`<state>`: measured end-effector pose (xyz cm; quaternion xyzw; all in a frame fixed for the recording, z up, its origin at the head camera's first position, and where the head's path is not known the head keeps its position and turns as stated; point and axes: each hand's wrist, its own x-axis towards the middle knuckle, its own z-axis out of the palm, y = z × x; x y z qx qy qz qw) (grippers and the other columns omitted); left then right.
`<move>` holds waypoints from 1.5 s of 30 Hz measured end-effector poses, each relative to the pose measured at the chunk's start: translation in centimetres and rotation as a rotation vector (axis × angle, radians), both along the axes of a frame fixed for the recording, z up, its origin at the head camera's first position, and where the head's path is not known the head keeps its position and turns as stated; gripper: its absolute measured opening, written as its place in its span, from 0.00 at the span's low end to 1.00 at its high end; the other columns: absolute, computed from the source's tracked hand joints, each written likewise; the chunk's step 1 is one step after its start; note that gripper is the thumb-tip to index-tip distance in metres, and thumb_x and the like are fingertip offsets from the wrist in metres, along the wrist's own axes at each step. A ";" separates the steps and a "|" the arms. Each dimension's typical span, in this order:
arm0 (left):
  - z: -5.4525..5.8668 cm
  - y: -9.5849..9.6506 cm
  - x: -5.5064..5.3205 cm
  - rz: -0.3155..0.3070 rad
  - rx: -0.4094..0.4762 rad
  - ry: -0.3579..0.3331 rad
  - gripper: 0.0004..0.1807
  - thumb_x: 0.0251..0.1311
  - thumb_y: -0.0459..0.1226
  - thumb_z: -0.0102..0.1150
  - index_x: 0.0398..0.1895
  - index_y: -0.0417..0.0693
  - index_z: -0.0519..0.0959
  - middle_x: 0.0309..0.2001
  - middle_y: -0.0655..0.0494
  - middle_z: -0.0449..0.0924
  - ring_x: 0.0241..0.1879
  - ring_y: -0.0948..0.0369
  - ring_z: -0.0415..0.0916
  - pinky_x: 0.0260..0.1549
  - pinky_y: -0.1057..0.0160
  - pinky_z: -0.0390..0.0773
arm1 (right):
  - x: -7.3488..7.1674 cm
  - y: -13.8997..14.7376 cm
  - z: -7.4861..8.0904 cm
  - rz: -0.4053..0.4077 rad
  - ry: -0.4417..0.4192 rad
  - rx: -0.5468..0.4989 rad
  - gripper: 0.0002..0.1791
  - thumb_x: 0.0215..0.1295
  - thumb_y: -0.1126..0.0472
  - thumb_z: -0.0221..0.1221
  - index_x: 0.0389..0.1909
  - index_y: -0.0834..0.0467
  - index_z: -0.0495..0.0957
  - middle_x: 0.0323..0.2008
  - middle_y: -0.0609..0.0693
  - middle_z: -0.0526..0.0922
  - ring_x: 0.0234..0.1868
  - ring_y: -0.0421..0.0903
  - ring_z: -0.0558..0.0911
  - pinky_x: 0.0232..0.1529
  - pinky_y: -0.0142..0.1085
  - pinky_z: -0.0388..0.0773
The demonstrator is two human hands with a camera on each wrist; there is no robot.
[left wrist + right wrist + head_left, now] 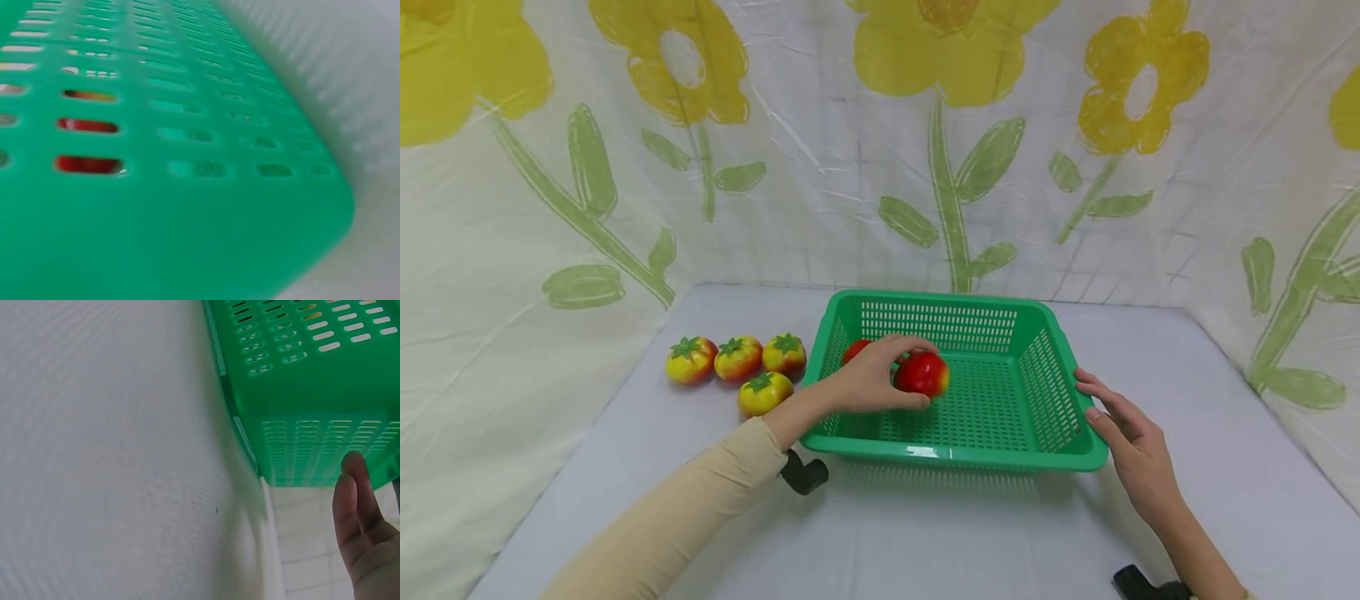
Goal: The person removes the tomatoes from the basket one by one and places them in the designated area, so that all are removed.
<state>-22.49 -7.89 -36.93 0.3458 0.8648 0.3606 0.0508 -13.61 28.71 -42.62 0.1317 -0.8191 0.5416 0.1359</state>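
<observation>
A green plastic basket (955, 454) with slotted walls stands on the table. Inside it, my left hand (876, 379) has fingers and thumb curved round a red tomato (922, 374) with a yellowish side. Partly hidden behind that hand, a second red tomato (855, 351) lies near the basket's left wall. My right hand (1138, 454) touches the right rim with fairly straight fingers; the right wrist view shows its fingers (359, 506) near the outer wall. Through slots of the basket (156, 231), the left wrist view shows red and yellow patches; the left hand is out of that view.
Left of the basket, several yellow-and-red tomatoes (739, 359) with green leafy tops sit on the pale table (940, 542). One of them (765, 393) is close to the left forearm. A white curtain (805, 167) printed with yellow flowers surrounds the back and sides.
</observation>
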 end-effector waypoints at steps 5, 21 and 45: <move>0.9 -0.6 0.2 -0.003 0.110 -0.017 0.32 0.53 0.43 0.73 0.61 0.55 0.70 0.55 0.62 0.73 0.51 0.60 0.70 0.39 0.66 0.81 | 0.0 0.0 0.0 0.001 0.001 0.002 0.21 0.77 0.64 0.49 0.68 0.60 0.69 0.70 0.49 0.66 0.72 0.43 0.59 0.59 0.22 0.64; 4.9 -6.5 4.7 0.227 0.431 -0.035 0.35 0.56 0.45 0.72 0.67 0.66 0.67 0.62 0.63 0.68 0.57 0.59 0.71 0.54 0.53 0.75 | 0.0 0.0 0.0 0.010 -0.002 -0.007 0.21 0.77 0.63 0.49 0.68 0.60 0.69 0.71 0.49 0.65 0.72 0.43 0.59 0.58 0.22 0.64; 0.9 -15.8 8.5 0.559 0.633 0.020 0.38 0.57 0.29 0.69 0.66 0.44 0.58 0.60 0.51 0.64 0.59 0.55 0.69 0.51 0.70 0.73 | 0.0 0.0 -0.1 0.010 -0.004 -0.014 0.21 0.77 0.63 0.49 0.67 0.60 0.69 0.71 0.49 0.65 0.72 0.42 0.59 0.58 0.22 0.64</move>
